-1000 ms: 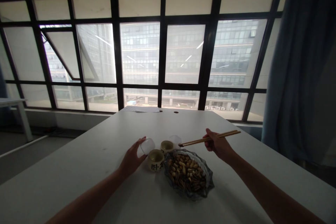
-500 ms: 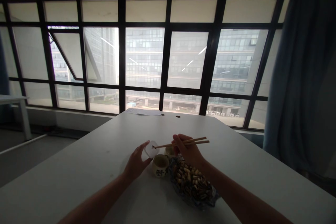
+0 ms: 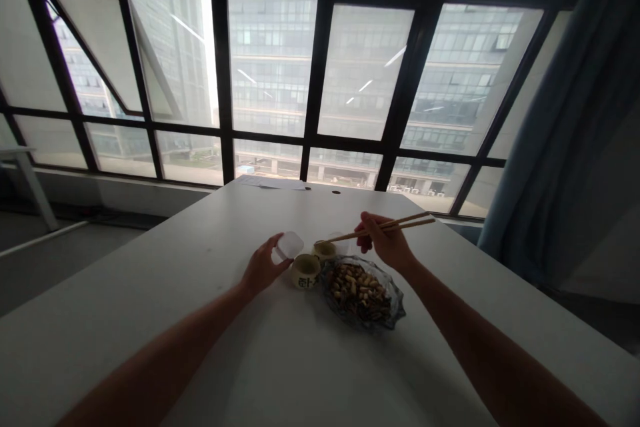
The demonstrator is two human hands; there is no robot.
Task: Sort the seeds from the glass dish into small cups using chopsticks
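Observation:
My left hand (image 3: 263, 267) is closed around a small clear plastic cup (image 3: 287, 245), tilted, just left of two small cream ceramic cups. The nearer ceramic cup (image 3: 305, 271) bears dark characters; the farther one (image 3: 325, 250) stands behind it. My right hand (image 3: 387, 243) grips a pair of wooden chopsticks (image 3: 380, 227), whose tips point left over the farther ceramic cup. A glass dish of peanuts (image 3: 361, 292) sits right of the cups, below my right hand. Another clear cup (image 3: 341, 245) shows faintly behind the farther ceramic cup.
All of this rests on a long white table (image 3: 200, 320) that runs toward a wall of dark-framed windows. Papers (image 3: 273, 183) lie at the table's far end. A blue curtain (image 3: 565, 120) hangs at the right. Another white table's corner (image 3: 15, 157) stands far left.
My right hand carried the chopsticks left to the clear cup, then drew back right, tips now over the farther ceramic cup. The camera tilted downward and the scene shifted up.

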